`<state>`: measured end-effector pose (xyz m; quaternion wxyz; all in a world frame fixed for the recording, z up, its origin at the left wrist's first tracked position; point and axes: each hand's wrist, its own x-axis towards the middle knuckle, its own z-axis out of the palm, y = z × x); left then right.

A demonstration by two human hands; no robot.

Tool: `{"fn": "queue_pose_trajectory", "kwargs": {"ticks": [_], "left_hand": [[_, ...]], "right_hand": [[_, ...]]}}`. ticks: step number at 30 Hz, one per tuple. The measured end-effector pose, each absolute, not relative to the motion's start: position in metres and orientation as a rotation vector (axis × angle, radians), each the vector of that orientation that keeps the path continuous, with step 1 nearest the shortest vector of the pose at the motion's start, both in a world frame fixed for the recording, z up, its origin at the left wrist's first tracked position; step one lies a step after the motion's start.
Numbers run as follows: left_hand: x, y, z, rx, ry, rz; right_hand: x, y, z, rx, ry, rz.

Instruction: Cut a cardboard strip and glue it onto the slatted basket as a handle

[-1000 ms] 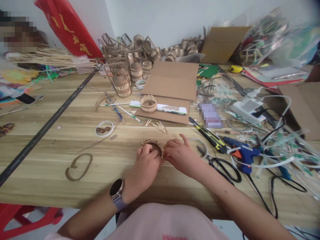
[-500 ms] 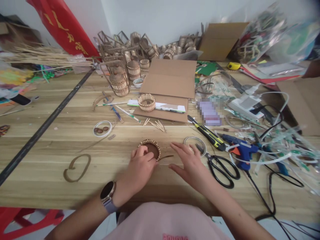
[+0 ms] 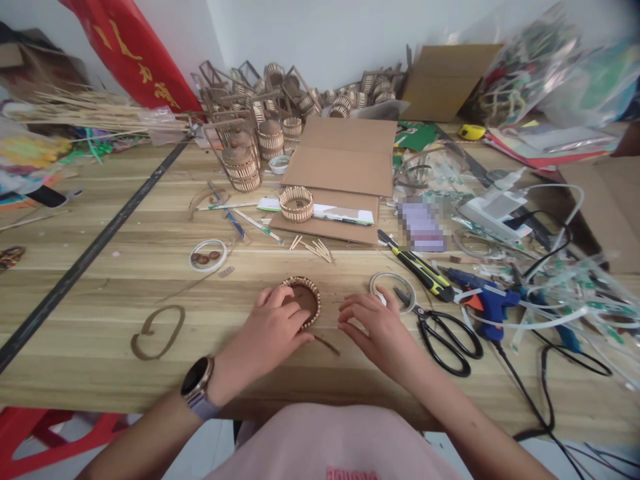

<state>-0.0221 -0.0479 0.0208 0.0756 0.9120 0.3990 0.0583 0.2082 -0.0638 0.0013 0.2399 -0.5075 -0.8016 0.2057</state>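
A small round basket of thin sticks on a brown disc base [image 3: 306, 297] lies on the wooden table [image 3: 150, 280] near the front edge. My left hand [image 3: 273, 327] rests on its left side, fingers curled over the rim and base. A thin brown strip [image 3: 327, 344] trails from under that hand toward the right. My right hand [image 3: 373, 323] hovers just right of the basket, fingers loosely bent and apart, holding nothing. A smartwatch sits on my left wrist [image 3: 196, 388].
Black scissors [image 3: 443, 330], a roll of clear tape [image 3: 393, 288], a yellow utility knife [image 3: 415, 267] and a blue glue gun [image 3: 483, 300] lie to the right among cables. A second stick basket [image 3: 296, 203] sits on cardboard [image 3: 343, 173]. Finished baskets crowd the back.
My right hand let go of the basket and drew back to the right. My left hand slid further over the basket, and the brown strip now lies loose beside it.
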Motion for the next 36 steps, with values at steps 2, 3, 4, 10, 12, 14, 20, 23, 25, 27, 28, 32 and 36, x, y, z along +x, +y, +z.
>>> {"fn": "queue_pose_trajectory", "kwargs": {"ticks": [2, 3, 4, 10, 12, 14, 20, 23, 25, 27, 28, 32, 36], "left_hand": [[-0.017, -0.048, 0.023, 2.753, 1.202, 0.161], [-0.016, -0.047, 0.024, 2.759, 1.196, 0.148], [-0.014, -0.047, 0.024, 2.760, 1.188, 0.135], [-0.017, -0.048, 0.022, 2.726, 1.200, 0.075], [-0.018, -0.048, 0.021, 2.730, 1.179, 0.058], [-0.018, -0.047, 0.020, 2.730, 1.162, 0.060], [-0.015, -0.045, 0.016, 2.722, 1.158, 0.071], [-0.012, -0.044, 0.015, 2.715, 1.173, 0.097], [-0.009, -0.044, 0.013, 2.711, 1.192, 0.115], [-0.007, -0.044, 0.010, 2.700, 1.221, 0.136], [-0.006, -0.044, 0.008, 2.694, 1.237, 0.150], [-0.003, -0.044, 0.001, 2.685, 1.266, 0.203], [-0.003, -0.044, -0.003, 2.706, 1.255, 0.238]], "right_hand": [[0.209, -0.066, 0.004, -1.381, -2.178, 0.597], [0.210, -0.068, 0.005, -1.383, -2.170, 0.609], [0.210, -0.070, 0.006, -1.388, -2.165, 0.617], [0.205, -0.082, -0.004, -1.406, -2.239, 0.562], [0.203, -0.082, -0.006, -1.392, -2.261, 0.540], [0.203, -0.081, -0.005, -1.395, -2.261, 0.531], [0.206, -0.069, 0.001, -1.444, -2.327, 0.477], [0.206, -0.059, 0.002, -1.443, -2.385, 0.392], [0.205, -0.052, 0.002, -1.447, -2.417, 0.342], [0.203, -0.046, 0.003, -1.458, -2.444, 0.306], [0.202, -0.043, 0.004, -1.464, -2.458, 0.293], [0.199, -0.035, 0.007, -1.469, -2.496, 0.237], [0.196, -0.028, 0.003, -1.408, -2.498, 0.181]]}}
